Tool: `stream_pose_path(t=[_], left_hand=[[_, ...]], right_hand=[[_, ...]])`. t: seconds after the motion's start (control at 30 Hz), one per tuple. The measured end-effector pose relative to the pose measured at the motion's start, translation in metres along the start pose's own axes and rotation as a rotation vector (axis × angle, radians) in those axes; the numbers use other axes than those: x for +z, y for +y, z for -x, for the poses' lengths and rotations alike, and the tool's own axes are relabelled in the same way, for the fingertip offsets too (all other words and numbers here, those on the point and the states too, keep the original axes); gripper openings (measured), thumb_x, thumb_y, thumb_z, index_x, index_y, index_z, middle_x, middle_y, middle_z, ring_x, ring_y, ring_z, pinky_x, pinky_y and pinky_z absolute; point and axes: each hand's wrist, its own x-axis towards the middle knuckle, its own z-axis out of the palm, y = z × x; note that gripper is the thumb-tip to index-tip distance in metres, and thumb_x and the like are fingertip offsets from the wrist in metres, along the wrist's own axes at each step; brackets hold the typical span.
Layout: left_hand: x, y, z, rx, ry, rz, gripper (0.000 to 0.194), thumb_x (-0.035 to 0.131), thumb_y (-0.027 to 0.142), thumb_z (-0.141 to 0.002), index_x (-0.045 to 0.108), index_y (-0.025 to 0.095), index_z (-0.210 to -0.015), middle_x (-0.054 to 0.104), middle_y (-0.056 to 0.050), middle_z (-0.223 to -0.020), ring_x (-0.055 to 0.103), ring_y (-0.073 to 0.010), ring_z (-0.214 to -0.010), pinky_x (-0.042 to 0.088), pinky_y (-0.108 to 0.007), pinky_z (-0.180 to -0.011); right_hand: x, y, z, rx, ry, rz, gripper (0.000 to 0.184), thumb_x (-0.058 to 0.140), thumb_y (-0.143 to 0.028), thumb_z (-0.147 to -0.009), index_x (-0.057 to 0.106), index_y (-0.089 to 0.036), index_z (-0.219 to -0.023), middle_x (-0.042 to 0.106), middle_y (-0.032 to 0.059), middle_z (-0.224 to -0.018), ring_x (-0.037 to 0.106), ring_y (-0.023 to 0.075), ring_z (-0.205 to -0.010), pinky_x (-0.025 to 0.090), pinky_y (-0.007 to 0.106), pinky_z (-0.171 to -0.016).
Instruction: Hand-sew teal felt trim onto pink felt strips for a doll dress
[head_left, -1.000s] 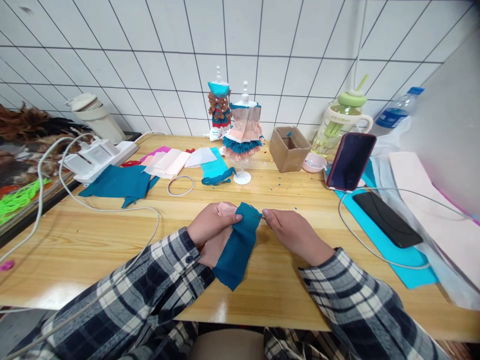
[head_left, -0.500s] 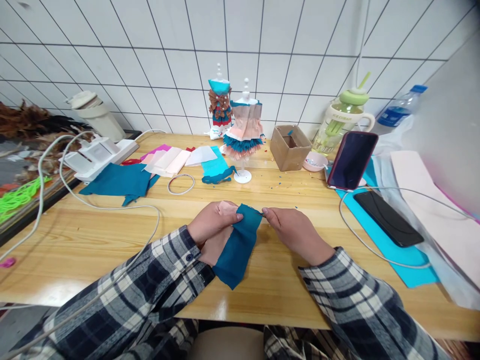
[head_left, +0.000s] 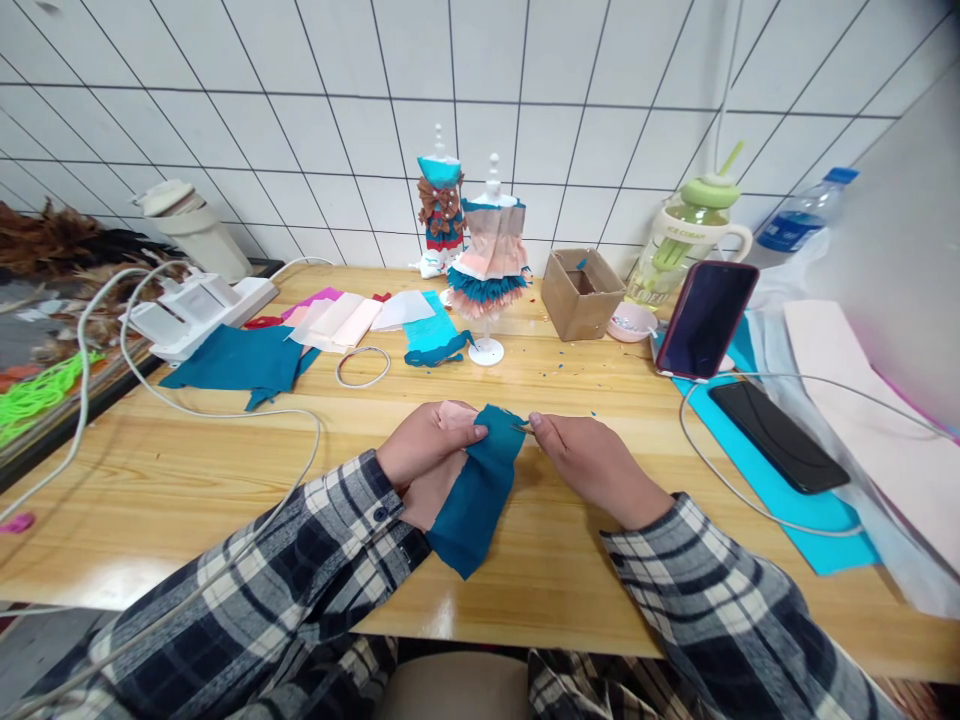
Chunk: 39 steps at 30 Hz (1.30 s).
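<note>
Two bare hands work over a pale wooden table with a glossy top [head_left: 570, 600]; the left hand [head_left: 431, 442] is clamped on a rectangular piece of teal cloth [head_left: 480, 500], its thumb pressed flat near the cloth's upper left edge; a piece of soft pink cloth [head_left: 435, 490] lies along the teal piece's left side, partly under the same hand, and whether the two are joined cannot be told. The teal piece is held up near the front of the table, in the middle, its lower corner pointing toward the person; the right hand [head_left: 585, 460] has thumb and fingers pinched together on a slim, pointed tool [head_left: 525, 428], whose tip meets the teal cloth near its upper right corner; the tool's kind is too small to tell.

Beyond the hands, a small white dress form in a ruffled pink and teal dress [head_left: 491, 250] stands upright; a second small form with brown bows and a turquoise top [head_left: 440, 205] stands behind it, to the left; an open brown cardboard box [head_left: 581, 300] sits to the right, just beside a shallow pink bowl [head_left: 631, 322]; a larger teal cloth scrap [head_left: 232, 360] lies at left, near a thin ring-shaped coil [head_left: 363, 386].
</note>
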Motion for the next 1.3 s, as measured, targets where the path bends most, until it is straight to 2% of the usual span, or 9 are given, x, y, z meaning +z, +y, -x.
stream_pose_path(t=[0.13,0.53,0.83,1.13,1.3], left_hand=[[0.001,0.002,0.002,-0.008,-0.02,0.041,0.02,0.075,0.031,-0.076,0.07,0.014,-0.084,0.072,-0.002,-0.079,0.064,-0.0154,-0.073,0.05,-0.026,-0.073],[0.003,0.0,0.001,0.004,-0.036,0.003,0.023,0.075,0.035,-0.075,0.068,0.013,-0.076,0.071,-0.002,-0.076,0.063,-0.015,-0.072,0.049,-0.027,-0.073],[0.001,-0.001,-0.001,0.047,0.041,-0.053,0.027,0.076,0.039,-0.073,0.064,0.015,-0.069,0.067,0.001,-0.069,0.06,-0.0144,-0.069,0.049,-0.027,-0.071],[-0.002,-0.004,-0.001,0.041,0.074,-0.026,0.034,0.078,0.043,-0.071,0.064,0.013,-0.07,0.066,-0.001,-0.069,0.059,-0.0145,-0.066,0.049,-0.028,-0.069],[-0.002,0.0,-0.001,0.027,0.028,0.045,0.031,0.074,0.042,-0.075,0.068,0.012,-0.078,0.071,-0.003,-0.079,0.064,-0.0177,-0.076,0.051,-0.03,-0.075]], right_hand=[[-0.003,0.004,-0.001,0.041,-0.021,0.018,0.058,0.017,-0.046,-0.102,0.066,-0.023,-0.083,0.073,0.0062,-0.087,0.064,0.0198,-0.08,0.03,0.028,-0.061],[0.004,-0.002,-0.001,-0.037,-0.001,-0.024,0.05,0.02,-0.043,-0.103,0.063,-0.023,-0.086,0.072,0.0044,-0.089,0.063,0.0184,-0.082,0.034,0.027,-0.068],[0.002,0.003,-0.001,-0.014,-0.017,-0.029,0.056,0.018,-0.045,-0.103,0.062,-0.022,-0.078,0.069,0.0045,-0.08,0.06,0.0171,-0.073,0.032,0.027,-0.063],[0.0,0.006,-0.002,0.029,-0.054,0.048,0.055,0.019,-0.048,-0.102,0.066,-0.022,-0.089,0.073,0.0074,-0.093,0.064,0.0205,-0.085,0.033,0.028,-0.065],[0.002,0.008,-0.003,0.039,-0.06,0.043,0.057,0.019,-0.049,-0.102,0.066,-0.021,-0.087,0.073,0.0087,-0.092,0.065,0.0224,-0.084,0.033,0.029,-0.065]])
